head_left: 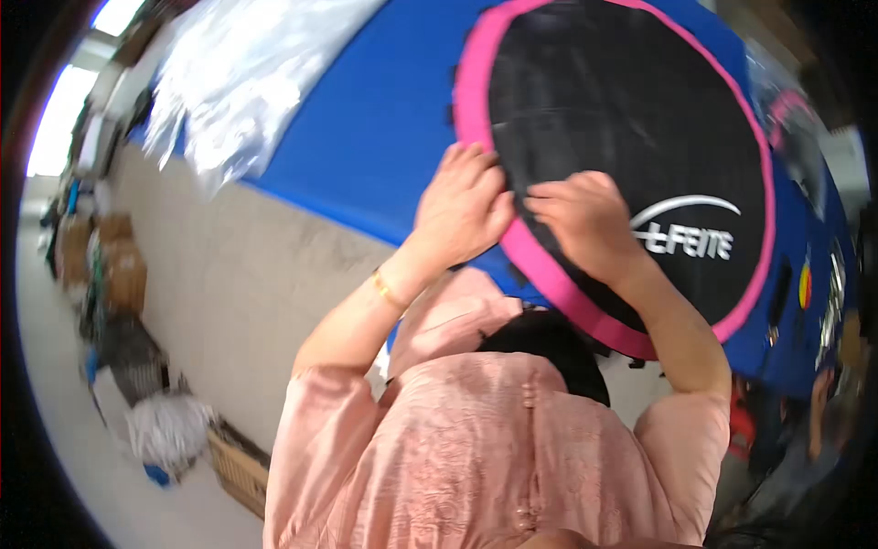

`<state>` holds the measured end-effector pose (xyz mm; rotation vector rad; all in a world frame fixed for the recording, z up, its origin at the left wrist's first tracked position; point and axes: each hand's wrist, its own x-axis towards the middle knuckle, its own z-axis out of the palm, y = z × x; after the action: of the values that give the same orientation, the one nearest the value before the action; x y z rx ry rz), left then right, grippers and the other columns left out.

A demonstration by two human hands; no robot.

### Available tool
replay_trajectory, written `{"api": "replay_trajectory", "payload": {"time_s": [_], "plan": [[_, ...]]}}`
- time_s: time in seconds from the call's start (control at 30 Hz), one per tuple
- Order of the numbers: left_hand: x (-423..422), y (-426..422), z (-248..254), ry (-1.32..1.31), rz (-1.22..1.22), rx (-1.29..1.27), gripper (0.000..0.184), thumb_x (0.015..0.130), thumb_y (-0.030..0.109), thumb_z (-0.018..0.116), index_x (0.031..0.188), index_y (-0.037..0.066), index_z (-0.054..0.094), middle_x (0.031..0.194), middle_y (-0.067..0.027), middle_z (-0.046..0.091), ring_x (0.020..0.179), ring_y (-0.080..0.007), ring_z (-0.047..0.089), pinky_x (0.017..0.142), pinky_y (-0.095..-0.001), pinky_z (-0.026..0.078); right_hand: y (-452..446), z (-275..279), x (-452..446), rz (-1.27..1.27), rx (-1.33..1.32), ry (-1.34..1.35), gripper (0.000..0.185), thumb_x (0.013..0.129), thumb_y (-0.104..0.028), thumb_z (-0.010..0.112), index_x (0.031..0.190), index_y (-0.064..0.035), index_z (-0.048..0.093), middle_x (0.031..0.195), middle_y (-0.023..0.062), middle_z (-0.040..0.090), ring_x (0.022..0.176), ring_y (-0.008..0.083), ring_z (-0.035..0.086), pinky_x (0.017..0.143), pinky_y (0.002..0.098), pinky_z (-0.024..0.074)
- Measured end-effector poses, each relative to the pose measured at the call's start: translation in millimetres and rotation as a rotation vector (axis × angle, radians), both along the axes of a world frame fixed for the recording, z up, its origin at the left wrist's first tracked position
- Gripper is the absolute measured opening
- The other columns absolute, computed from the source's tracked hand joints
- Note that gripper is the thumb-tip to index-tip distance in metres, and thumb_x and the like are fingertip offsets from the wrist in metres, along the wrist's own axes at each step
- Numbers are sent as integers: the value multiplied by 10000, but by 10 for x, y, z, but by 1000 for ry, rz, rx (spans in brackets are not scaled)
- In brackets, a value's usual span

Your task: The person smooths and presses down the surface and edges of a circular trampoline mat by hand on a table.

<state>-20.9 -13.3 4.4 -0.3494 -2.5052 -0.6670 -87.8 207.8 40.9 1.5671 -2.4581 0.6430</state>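
Observation:
A round black mat (631, 119) with a pink rim (549, 265) and white lettering lies on a blue-covered table (338, 137). My left hand (462, 203) rests at the left part of the pink rim, its fingers bent over the rim and close together. Just to the right, over the black surface near the rim, is my right hand (581, 215), with its fingers curled in. Whatever its fingertips may pinch is too small to make out.
Clear plastic wrapping (247, 73) lies on the table's far left. Cardboard boxes (119, 265) and a white bag (167, 428) stand on the floor at left. A tool with a yellow and red part (805, 286) lies at right. Another person's arm (817, 416) shows at lower right.

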Motion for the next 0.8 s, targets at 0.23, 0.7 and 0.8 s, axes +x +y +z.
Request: {"api": "replay_trajectory", "payload": {"time_s": [0.23,0.7,0.8], "plan": [[-342,-214,140,-85,-120,26,223,850,249,673,923,38,666,967,-173,643,1019,-372,643,1097,-512,452,10,168,73,-12,-9,-88,214,824,-47,762,1036,-58,779,1113,78,764,985,266,695,938,413,486],[-526,-249,-48,-103,-157,148,174,967,148,638,1044,-2,599,1216,-239,621,1099,-438,630,936,-478,543,-237,151,-10,17,-5,-65,182,856,-49,738,1032,-47,782,1119,87,765,975,267,694,936,398,480],[-533,-235,-90,-61,-134,172,164,923,117,635,1026,-9,633,1222,-223,629,1141,-408,607,979,-448,531,-314,104,-119,18,-56,-41,171,855,-67,729,1016,-57,784,1108,85,765,974,272,693,915,402,478]]}}
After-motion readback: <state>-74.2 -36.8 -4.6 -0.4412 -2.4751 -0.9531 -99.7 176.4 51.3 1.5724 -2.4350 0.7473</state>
